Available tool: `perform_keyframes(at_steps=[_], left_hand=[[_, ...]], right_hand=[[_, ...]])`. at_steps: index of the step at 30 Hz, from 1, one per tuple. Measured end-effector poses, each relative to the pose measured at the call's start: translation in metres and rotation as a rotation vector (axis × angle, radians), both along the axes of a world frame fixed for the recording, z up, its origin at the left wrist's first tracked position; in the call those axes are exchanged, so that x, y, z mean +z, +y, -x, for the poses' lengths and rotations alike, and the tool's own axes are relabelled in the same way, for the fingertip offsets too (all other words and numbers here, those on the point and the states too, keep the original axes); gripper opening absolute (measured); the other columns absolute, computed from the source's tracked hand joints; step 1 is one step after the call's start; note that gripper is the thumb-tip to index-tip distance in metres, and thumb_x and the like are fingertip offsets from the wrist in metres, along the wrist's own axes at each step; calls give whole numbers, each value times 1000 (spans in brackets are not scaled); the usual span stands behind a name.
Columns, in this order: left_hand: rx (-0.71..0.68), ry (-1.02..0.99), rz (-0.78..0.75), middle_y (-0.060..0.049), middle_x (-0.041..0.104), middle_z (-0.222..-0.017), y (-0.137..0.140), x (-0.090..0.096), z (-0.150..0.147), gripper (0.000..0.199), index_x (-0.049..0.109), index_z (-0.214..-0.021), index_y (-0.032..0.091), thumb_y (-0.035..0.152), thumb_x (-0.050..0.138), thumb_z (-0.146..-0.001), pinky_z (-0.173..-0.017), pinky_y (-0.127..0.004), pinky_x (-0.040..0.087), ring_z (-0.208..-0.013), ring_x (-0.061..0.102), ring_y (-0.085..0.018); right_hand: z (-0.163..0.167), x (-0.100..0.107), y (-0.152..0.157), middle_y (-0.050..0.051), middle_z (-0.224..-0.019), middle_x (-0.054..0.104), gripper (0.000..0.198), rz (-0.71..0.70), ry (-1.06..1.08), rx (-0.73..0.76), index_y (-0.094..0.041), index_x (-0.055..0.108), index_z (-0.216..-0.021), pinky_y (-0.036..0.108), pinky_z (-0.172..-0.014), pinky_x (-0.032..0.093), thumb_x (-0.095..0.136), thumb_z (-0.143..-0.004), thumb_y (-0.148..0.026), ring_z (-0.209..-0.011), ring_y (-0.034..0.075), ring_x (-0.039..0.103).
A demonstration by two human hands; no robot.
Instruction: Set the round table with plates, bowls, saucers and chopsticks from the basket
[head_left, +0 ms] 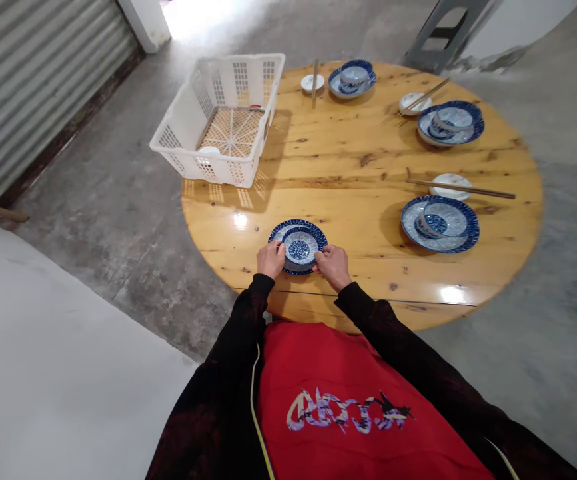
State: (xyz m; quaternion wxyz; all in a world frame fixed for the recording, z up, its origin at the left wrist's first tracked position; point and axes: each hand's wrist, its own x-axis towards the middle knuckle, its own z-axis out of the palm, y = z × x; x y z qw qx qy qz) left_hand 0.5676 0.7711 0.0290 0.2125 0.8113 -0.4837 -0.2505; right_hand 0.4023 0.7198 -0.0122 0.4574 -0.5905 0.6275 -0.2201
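I see the round wooden table (358,167), a white basket (221,123) at its far left edge. At the near edge sits a blue plate (281,230) carrying a small bowl (299,249); my left hand (271,259) and right hand (333,265) pinch the bowl's rim from either side, centring it.

We see a round table (358,167) of knotty wood, varnished to a glossy shine. The blue-patterned bowl (299,249) and plate (296,230) look like glazed ceramic, smooth and bright. The white basket (218,120) is perforated plastic, slightly glossy. The floor (118,220) is rough, matt concrete; the shutter (33,73) is corrugated metal.
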Motion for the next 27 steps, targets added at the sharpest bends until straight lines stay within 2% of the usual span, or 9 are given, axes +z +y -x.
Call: perform_keyframes(at_steps=[9, 19, 27], left_hand=[[-64, -109, -22, -10, 76, -96, -12, -2, -8, 28, 73, -85, 19, 26, 48, -96, -80, -29, 42, -95, 68, -23], [-64, -75, -27, -9, 76, -88, -18, -1, -14, 30, 73, -78, 19, 25, 49, -95, -76, -28, 41, -90, 67, -22], [-78, -153, -54, -12, 75, -96, -18, -2, -11, 27, 71, -82, 19, 24, 49, -95, -79, -29, 41, -95, 67, -24]], right_hand=[[-2, 0, -6, 1, -48, 62, 1, -33, -37, -11, -20, 55, -74, 23, -44, 45, 54, -74, -21, -44, 19, 63], [-4, 12, -7, 3, -50, 62, 10, -98, -111, -9, -22, 48, -67, 22, -42, 47, 56, -73, -20, -47, 19, 65], [-6, 9, -5, 0, -48, 59, 14, -98, -95, -13, -23, 46, -68, 21, -44, 48, 54, -78, -20, -48, 17, 64]])
